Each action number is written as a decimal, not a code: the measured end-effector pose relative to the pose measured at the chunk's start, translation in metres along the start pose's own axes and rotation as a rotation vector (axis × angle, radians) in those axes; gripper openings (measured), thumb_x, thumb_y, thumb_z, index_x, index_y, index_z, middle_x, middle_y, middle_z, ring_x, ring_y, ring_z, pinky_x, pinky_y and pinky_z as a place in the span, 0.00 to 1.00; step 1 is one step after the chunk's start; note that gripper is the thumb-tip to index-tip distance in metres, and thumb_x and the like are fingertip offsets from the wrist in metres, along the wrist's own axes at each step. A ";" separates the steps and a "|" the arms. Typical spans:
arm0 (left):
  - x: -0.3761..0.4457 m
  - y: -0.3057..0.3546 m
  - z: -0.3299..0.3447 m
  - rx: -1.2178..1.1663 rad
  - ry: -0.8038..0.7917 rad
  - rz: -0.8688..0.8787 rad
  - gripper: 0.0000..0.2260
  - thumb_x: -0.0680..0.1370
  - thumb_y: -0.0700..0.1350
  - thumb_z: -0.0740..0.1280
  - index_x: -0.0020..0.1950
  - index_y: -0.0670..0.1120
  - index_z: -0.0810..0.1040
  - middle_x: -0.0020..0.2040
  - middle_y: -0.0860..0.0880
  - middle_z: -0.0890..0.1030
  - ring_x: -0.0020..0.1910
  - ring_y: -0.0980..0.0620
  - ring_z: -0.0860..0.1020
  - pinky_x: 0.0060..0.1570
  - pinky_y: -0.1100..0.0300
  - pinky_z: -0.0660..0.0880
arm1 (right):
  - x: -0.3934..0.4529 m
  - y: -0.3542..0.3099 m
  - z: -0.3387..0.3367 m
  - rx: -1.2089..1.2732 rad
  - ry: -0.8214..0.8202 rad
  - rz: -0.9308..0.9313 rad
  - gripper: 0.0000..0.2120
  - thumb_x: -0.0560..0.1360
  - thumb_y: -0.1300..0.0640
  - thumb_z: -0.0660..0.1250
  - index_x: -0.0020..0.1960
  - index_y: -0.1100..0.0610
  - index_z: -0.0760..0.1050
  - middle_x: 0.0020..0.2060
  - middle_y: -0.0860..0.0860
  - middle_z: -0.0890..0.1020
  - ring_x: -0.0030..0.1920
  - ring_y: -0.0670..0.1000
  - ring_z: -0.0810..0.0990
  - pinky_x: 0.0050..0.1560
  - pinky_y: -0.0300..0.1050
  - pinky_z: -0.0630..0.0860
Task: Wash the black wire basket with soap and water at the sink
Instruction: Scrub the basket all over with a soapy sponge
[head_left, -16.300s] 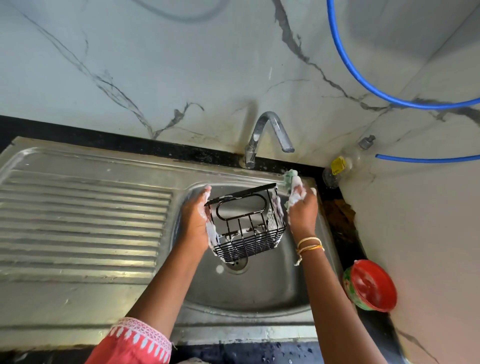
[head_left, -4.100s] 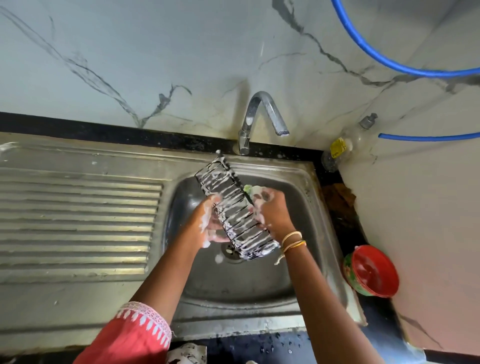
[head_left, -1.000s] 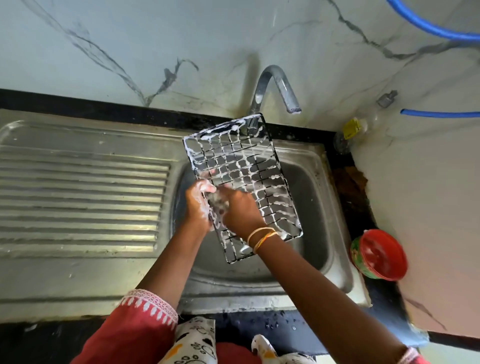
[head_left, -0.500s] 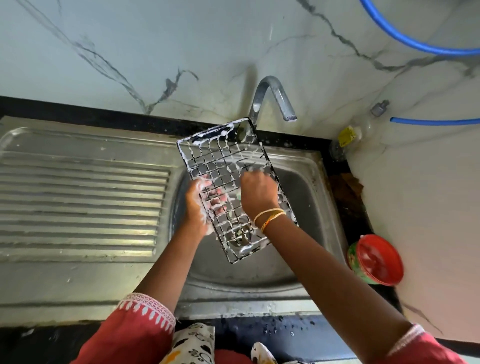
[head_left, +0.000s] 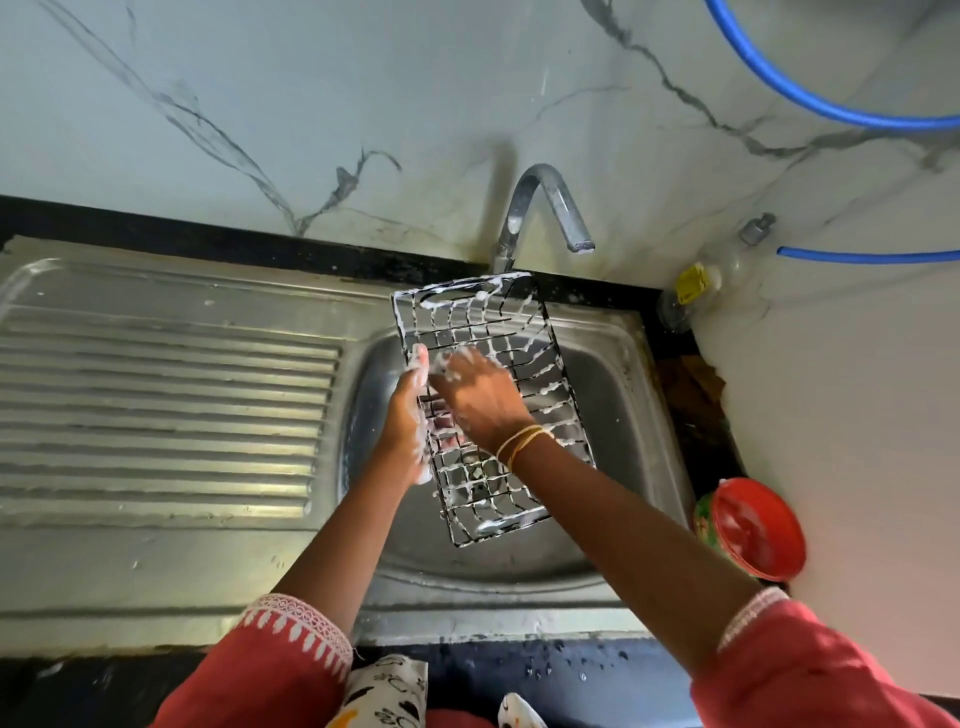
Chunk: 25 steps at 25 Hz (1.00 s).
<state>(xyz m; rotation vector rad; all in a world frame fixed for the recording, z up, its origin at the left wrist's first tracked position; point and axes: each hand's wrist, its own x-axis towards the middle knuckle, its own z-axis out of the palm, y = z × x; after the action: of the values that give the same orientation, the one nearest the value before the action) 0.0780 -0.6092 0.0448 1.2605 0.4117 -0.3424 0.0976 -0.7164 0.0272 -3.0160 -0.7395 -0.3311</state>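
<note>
Scrubbing is the step I judge in hand: my left hand grips the soapy basket over the sink, my right hand rubs its wires, grip unclear, and rinsing under the tap at 12 o'clock comes next.

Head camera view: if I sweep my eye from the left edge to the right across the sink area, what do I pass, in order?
Ribbed draining board → left hand gripping the soapy black wire basket over the sink → clear bottle with yellow label → red-lidded container.
</note>
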 end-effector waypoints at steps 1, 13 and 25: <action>-0.001 0.001 0.001 -0.002 -0.019 -0.028 0.23 0.83 0.53 0.51 0.76 0.46 0.60 0.70 0.45 0.69 0.63 0.44 0.72 0.59 0.57 0.68 | 0.006 0.007 -0.002 -0.063 -0.053 0.027 0.11 0.70 0.63 0.69 0.53 0.61 0.77 0.50 0.59 0.80 0.48 0.57 0.80 0.42 0.49 0.82; 0.004 -0.002 -0.015 -0.075 0.016 -0.030 0.15 0.80 0.52 0.55 0.59 0.49 0.76 0.68 0.39 0.72 0.54 0.40 0.75 0.46 0.54 0.71 | 0.003 -0.001 -0.011 -0.178 -0.259 0.329 0.16 0.75 0.65 0.65 0.63 0.62 0.71 0.57 0.61 0.75 0.53 0.54 0.78 0.45 0.45 0.81; 0.006 -0.003 -0.020 -0.273 0.077 -0.036 0.07 0.75 0.46 0.61 0.49 0.46 0.75 0.38 0.41 0.79 0.34 0.44 0.77 0.36 0.56 0.75 | -0.025 -0.049 -0.003 0.447 -0.537 0.582 0.06 0.70 0.60 0.69 0.45 0.59 0.76 0.44 0.57 0.81 0.53 0.59 0.80 0.55 0.49 0.78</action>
<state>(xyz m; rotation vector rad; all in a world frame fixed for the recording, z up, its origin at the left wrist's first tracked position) 0.0798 -0.5909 0.0345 1.0020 0.5293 -0.2588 0.0528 -0.6845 0.0234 -2.7045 0.0941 0.5884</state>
